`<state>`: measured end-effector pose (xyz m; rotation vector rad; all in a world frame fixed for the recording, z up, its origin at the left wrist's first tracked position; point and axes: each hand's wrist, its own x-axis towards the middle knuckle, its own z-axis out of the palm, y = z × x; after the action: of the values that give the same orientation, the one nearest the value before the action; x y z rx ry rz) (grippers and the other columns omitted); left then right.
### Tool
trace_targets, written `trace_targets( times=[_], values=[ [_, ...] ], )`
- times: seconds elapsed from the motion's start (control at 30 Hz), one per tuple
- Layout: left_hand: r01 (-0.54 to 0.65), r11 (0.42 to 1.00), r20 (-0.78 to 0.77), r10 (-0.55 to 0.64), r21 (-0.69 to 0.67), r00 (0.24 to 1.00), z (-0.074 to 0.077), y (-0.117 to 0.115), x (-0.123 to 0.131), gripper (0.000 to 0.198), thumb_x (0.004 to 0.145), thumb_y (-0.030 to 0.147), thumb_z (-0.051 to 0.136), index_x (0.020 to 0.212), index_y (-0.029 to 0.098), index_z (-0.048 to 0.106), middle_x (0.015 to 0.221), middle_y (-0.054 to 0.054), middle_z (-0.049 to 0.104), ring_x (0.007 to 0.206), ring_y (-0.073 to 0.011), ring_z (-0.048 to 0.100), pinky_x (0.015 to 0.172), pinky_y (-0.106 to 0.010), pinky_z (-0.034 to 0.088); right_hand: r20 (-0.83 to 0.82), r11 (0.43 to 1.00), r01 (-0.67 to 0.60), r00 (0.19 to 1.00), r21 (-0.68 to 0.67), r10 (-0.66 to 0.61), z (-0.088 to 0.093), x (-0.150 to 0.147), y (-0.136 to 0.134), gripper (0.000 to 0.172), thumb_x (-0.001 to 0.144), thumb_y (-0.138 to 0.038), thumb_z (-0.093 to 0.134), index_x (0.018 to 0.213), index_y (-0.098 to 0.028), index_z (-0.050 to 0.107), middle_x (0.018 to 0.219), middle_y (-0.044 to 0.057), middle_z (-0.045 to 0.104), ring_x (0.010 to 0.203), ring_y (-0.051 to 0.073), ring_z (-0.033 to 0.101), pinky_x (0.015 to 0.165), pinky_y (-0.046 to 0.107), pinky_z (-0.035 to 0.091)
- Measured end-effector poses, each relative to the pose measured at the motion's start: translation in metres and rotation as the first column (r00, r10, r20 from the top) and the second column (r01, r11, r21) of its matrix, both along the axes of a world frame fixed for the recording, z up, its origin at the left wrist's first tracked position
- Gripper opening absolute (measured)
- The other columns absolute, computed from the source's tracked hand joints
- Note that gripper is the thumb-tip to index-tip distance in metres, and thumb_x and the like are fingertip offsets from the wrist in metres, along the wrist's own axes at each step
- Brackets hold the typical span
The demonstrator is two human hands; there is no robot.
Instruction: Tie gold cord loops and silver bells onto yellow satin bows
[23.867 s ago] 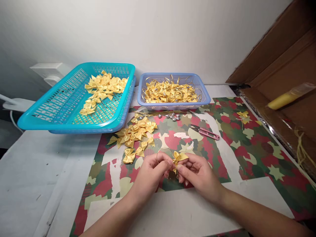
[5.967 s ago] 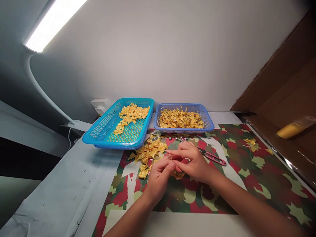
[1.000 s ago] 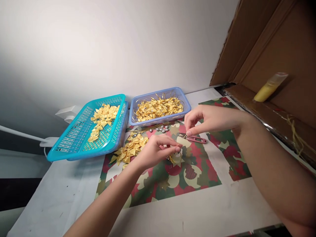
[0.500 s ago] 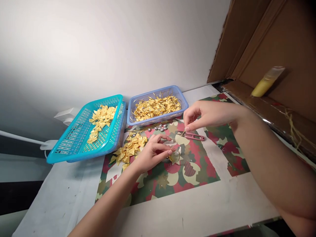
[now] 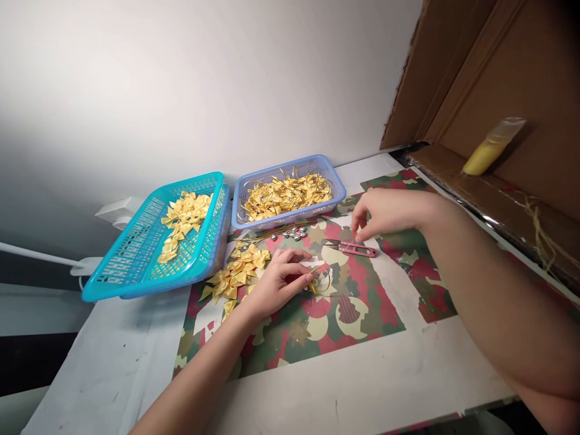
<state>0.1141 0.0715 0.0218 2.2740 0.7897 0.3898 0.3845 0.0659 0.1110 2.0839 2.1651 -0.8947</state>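
Note:
My left hand [image 5: 290, 278] is closed, pinching a small yellow ribbon bow [image 5: 312, 287] with a loop of gold cord [image 5: 328, 279] standing out to its right. My fingers hide part of the bow. Just above the thread snips [image 5: 356, 248], which have a pink-red handle and lie on the patterned sheet, hovers my right hand [image 5: 376, 212]. Its fingers are curved with a gap towards the thumb, and nothing shows in them. Loose yellow bows [image 5: 238, 272] lie left of my left hand. Small silver bells [image 5: 296, 233] and gold cords [image 5: 267, 234] are beyond it.
A teal basket [image 5: 124, 275] with yellow bows stands at the left. The blue-purple basket [image 5: 290, 158] at the back holds bows with gold cords. A cardboard box [image 5: 489, 78] with a yellow tube [image 5: 489, 151] rises at the right. A camouflage-patterned sheet [image 5: 290, 347] covers the table's middle.
My right hand has let go of the cord end and moved a little right, towards the snips' handle. My left hand stays in place with the bow.

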Motion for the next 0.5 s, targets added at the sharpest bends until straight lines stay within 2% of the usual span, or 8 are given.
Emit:
trace_targets(
  times=[0.1, 0.2, 0.27, 0.37, 0.5],
  values=[
    [-0.003, 1.000, -0.009, 0.003, -0.009, 1.000, 0.002, 0.000, 0.001, 0.024, 0.092, 0.032, 0.053, 0.082, 0.020, 0.072, 0.117, -0.008, 0.060, 0.109, -0.0232, 0.054, 0.096, -0.040, 0.041, 0.049, 0.995, -0.018, 0.999, 0.099, 0.013, -0.006, -0.018, -0.001, 0.025, 0.062, -0.032, 0.077, 0.084, -0.022, 0.077, 0.088, 0.008, 0.071, 0.071, 0.023, 0.063, 0.054, 0.029, 0.039],
    [0.008, 1.000, -0.026, -0.008, -0.004, 1.000, 0.004, 0.000, 0.003, 0.025, 0.092, 0.033, 0.053, 0.080, 0.021, 0.072, 0.117, -0.006, 0.060, 0.109, -0.0232, 0.053, 0.096, -0.038, 0.039, -0.120, 0.965, -0.240, 0.960, 0.110, 0.252, -0.011, -0.045, -0.004, 0.020, 0.072, -0.030, 0.068, 0.089, -0.022, 0.076, 0.090, 0.005, 0.072, 0.073, 0.018, 0.063, 0.059, 0.026, 0.040],
    [0.018, 1.000, -0.025, -0.018, 0.001, 1.000, 0.006, 0.000, 0.004, 0.025, 0.092, 0.033, 0.054, 0.078, 0.021, 0.071, 0.115, -0.005, 0.061, 0.108, -0.0227, 0.053, 0.095, -0.037, 0.038, -0.138, 0.933, -0.353, 0.923, 0.074, 0.360, -0.017, -0.061, -0.006, 0.017, 0.074, -0.029, 0.065, 0.084, -0.021, 0.075, 0.086, 0.005, 0.071, 0.071, 0.017, 0.061, 0.058, 0.025, 0.037],
    [0.030, 1.000, -0.013, -0.030, -0.002, 0.999, 0.007, 0.000, 0.005, 0.024, 0.092, 0.031, 0.055, 0.077, 0.021, 0.071, 0.113, -0.004, 0.061, 0.106, -0.0216, 0.053, 0.093, -0.035, 0.039, -0.082, 0.920, -0.392, 0.917, -0.016, 0.390, -0.026, -0.074, -0.006, 0.016, 0.076, -0.030, 0.062, 0.078, -0.019, 0.074, 0.076, 0.005, 0.069, 0.065, 0.016, 0.057, 0.052, 0.025, 0.032],
    [0.037, 0.999, -0.009, -0.037, -0.016, 0.999, 0.007, 0.000, 0.006, 0.025, 0.092, 0.032, 0.054, 0.077, 0.020, 0.071, 0.118, -0.004, 0.060, 0.108, -0.0217, 0.052, 0.094, -0.034, 0.040, -0.130, 0.916, -0.398, 0.912, -0.052, 0.389, -0.033, -0.072, -0.004, 0.017, 0.078, -0.029, 0.060, 0.069, -0.018, 0.068, 0.069, 0.003, 0.066, 0.059, 0.013, 0.052, 0.050, 0.024, 0.029]
  ],
)
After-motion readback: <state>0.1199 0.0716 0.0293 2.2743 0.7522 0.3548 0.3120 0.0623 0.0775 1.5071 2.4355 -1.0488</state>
